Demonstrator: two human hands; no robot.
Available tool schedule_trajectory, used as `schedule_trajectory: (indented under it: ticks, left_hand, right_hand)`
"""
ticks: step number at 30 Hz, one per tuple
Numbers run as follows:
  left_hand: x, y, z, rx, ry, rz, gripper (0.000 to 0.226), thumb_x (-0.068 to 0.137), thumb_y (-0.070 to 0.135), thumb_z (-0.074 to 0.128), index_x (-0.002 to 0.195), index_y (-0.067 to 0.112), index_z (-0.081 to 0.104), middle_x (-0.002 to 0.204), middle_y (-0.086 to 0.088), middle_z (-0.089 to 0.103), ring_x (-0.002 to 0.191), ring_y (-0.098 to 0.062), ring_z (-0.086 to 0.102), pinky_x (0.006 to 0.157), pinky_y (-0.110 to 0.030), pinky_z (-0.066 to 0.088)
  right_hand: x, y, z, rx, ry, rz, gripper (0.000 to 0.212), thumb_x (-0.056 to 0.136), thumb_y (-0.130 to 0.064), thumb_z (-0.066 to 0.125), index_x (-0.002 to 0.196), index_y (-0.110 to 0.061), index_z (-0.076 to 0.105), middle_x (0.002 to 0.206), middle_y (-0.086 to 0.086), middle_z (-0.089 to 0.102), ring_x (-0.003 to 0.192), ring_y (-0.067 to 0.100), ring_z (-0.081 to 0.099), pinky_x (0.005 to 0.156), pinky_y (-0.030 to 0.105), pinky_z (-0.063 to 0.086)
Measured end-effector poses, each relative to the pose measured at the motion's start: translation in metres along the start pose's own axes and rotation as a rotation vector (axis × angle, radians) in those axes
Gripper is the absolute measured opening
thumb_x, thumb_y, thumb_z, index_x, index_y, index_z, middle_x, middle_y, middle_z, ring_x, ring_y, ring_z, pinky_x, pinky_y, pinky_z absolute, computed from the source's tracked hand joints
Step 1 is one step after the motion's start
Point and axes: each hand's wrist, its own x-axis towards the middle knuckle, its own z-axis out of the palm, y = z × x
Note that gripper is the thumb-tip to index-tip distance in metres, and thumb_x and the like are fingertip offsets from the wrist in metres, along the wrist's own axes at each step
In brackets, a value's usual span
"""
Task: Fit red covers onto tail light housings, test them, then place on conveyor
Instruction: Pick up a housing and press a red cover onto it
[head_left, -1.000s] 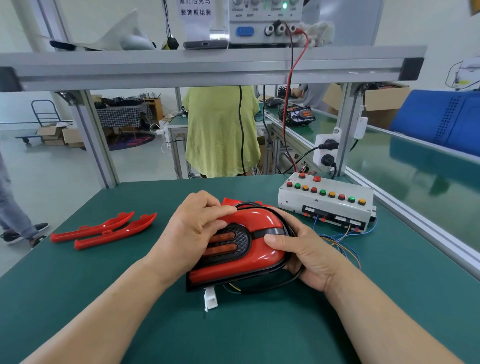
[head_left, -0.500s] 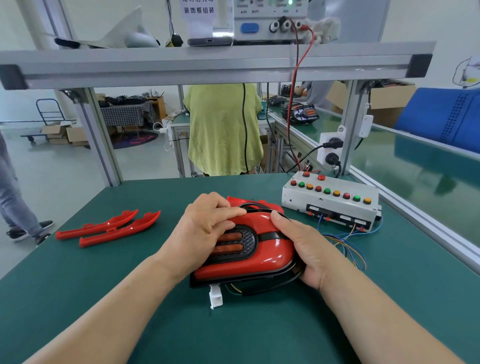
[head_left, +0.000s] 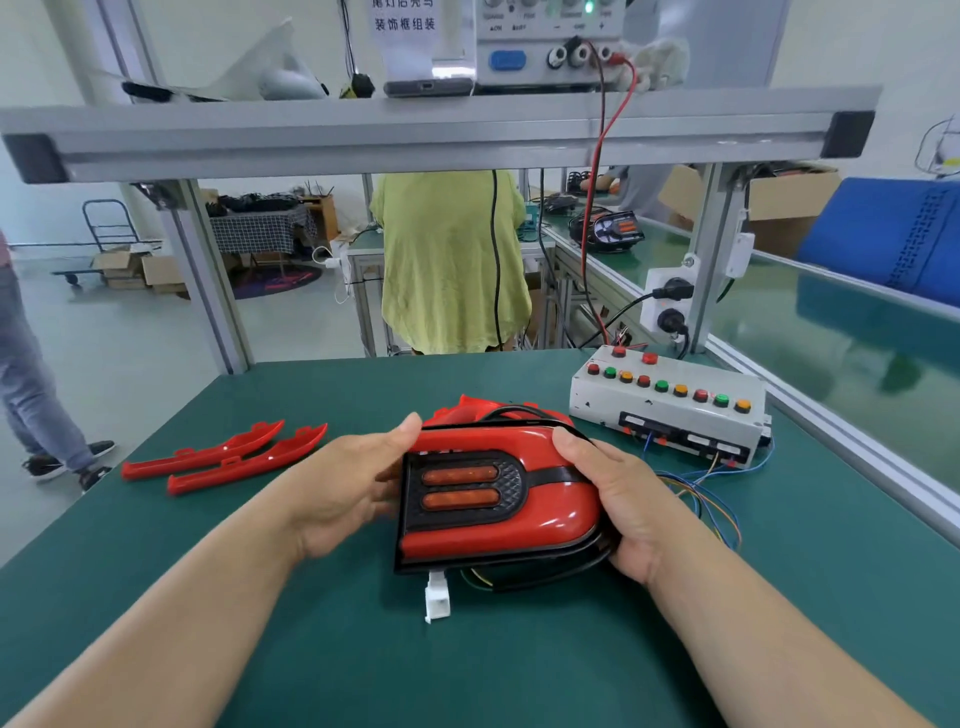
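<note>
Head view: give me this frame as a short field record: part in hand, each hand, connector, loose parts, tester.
Part: tail light, red cover on, face tilted toward camera
Left hand: grips its left end, thumb on top edge
Right hand: wraps its right end
Connector: white connector lies on green mat, unplugged
Loose parts: two red trim strips, left on mat
Tester: button box, right rear

This is a factory assembly line. The workbench (head_left: 156, 597) is a green-matted station framed in aluminium profile (head_left: 415, 135). A bench power supply (head_left: 545, 47) sits on the shelf overhead at 12 o'clock, and a test box (head_left: 670, 415) of coloured push buttons at 1 o'clock. A wired tail light housing (head_left: 493, 499) is at the centre. A green conveyor (head_left: 831, 353) runs past at 2 o'clock. Another person (head_left: 447, 260) stands at the next station at 12 o'clock, and cardboard boxes (head_left: 789, 208) are stacked at 1 o'clock.
</note>
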Motion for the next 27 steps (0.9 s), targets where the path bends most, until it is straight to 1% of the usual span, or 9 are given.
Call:
schedule_trajectory:
  ticks: [2, 4, 9, 11, 13, 17, 22, 24, 27]
  left_hand:
    - [0.002, 0.0, 0.004, -0.07, -0.02, -0.041, 0.06, 0.081, 0.053, 0.056, 0.12, 0.009, 0.069, 0.117, -0.012, 0.072, 0.114, -0.028, 0.066, 0.1, -0.042, 0.051]
    - [0.005, -0.001, 0.006, -0.163, -0.014, -0.073, 0.061, 0.08, 0.048, 0.059, 0.124, 0.006, 0.066, 0.12, -0.017, 0.069, 0.118, -0.032, 0.063, 0.103, -0.047, 0.048]
    - [0.007, -0.001, 0.012, -0.321, -0.092, -0.107, 0.058, 0.087, 0.043, 0.053, 0.129, 0.004, 0.062, 0.127, -0.021, 0.065, 0.118, -0.033, 0.063, 0.096, -0.047, 0.053]
    - [0.008, -0.002, 0.012, -0.334, -0.086, -0.105, 0.058, 0.087, 0.042, 0.053, 0.129, 0.003, 0.061, 0.126, -0.022, 0.065, 0.117, -0.034, 0.064, 0.096, -0.048, 0.052]
    - [0.009, -0.003, 0.013, -0.357, -0.072, -0.104, 0.056, 0.086, 0.04, 0.055, 0.126, 0.002, 0.063, 0.123, -0.023, 0.066, 0.113, -0.034, 0.066, 0.09, -0.047, 0.056]
    - [0.009, -0.006, 0.016, -0.395, -0.06, -0.102, 0.051, 0.085, 0.036, 0.058, 0.121, 0.001, 0.066, 0.118, -0.024, 0.068, 0.105, -0.036, 0.069, 0.073, -0.045, 0.061]
    - [0.011, -0.007, 0.016, -0.404, -0.038, -0.089, 0.051, 0.084, 0.035, 0.06, 0.121, 0.0, 0.066, 0.118, -0.024, 0.068, 0.106, -0.037, 0.069, 0.075, -0.047, 0.061]
    - [0.012, -0.008, 0.017, -0.406, -0.03, -0.081, 0.053, 0.083, 0.035, 0.061, 0.122, 0.0, 0.066, 0.118, -0.024, 0.068, 0.106, -0.037, 0.069, 0.078, -0.048, 0.061]
    - [0.013, -0.008, 0.021, -0.42, -0.038, -0.073, 0.052, 0.083, 0.034, 0.06, 0.121, 0.0, 0.066, 0.118, -0.025, 0.068, 0.105, -0.038, 0.069, 0.075, -0.047, 0.061]
  right_hand:
    - [-0.001, -0.001, 0.0, -0.007, 0.001, -0.001, 0.049, 0.065, -0.037, 0.078, 0.107, -0.012, 0.073, 0.101, 0.019, 0.075, 0.078, 0.031, 0.072, 0.074, 0.049, 0.06]
    - [-0.001, -0.001, -0.001, -0.012, 0.004, -0.008, 0.046, 0.065, -0.037, 0.078, 0.105, -0.013, 0.073, 0.099, 0.018, 0.076, 0.076, 0.03, 0.072, 0.073, 0.049, 0.06]
    - [-0.002, -0.001, -0.002, -0.01, -0.003, -0.007, 0.044, 0.065, -0.036, 0.078, 0.103, -0.014, 0.074, 0.098, 0.018, 0.076, 0.073, 0.029, 0.073, 0.069, 0.045, 0.061]
    - [-0.002, 0.0, -0.002, -0.007, -0.011, -0.007, 0.041, 0.066, -0.036, 0.078, 0.101, -0.015, 0.075, 0.097, 0.018, 0.076, 0.072, 0.029, 0.073, 0.067, 0.044, 0.062]
    - [-0.002, 0.0, -0.003, -0.013, -0.01, -0.009, 0.042, 0.066, -0.037, 0.078, 0.102, -0.015, 0.074, 0.098, 0.018, 0.076, 0.073, 0.029, 0.073, 0.068, 0.045, 0.062]
    - [-0.002, 0.0, -0.002, -0.018, -0.018, -0.011, 0.052, 0.063, -0.038, 0.08, 0.109, -0.012, 0.072, 0.102, 0.019, 0.075, 0.08, 0.031, 0.073, 0.075, 0.048, 0.062]
    - [-0.001, -0.001, -0.003, -0.002, -0.013, -0.009, 0.05, 0.067, -0.034, 0.078, 0.111, -0.01, 0.072, 0.104, 0.02, 0.074, 0.084, 0.033, 0.073, 0.077, 0.05, 0.061]
    - [0.0, -0.002, -0.003, 0.007, -0.01, 0.002, 0.049, 0.069, -0.032, 0.077, 0.113, -0.009, 0.071, 0.107, 0.022, 0.073, 0.089, 0.036, 0.071, 0.085, 0.054, 0.058]
    - [0.001, -0.004, -0.002, 0.025, 0.006, 0.038, 0.047, 0.07, -0.028, 0.075, 0.112, -0.008, 0.071, 0.109, 0.023, 0.073, 0.095, 0.038, 0.069, 0.092, 0.058, 0.054]
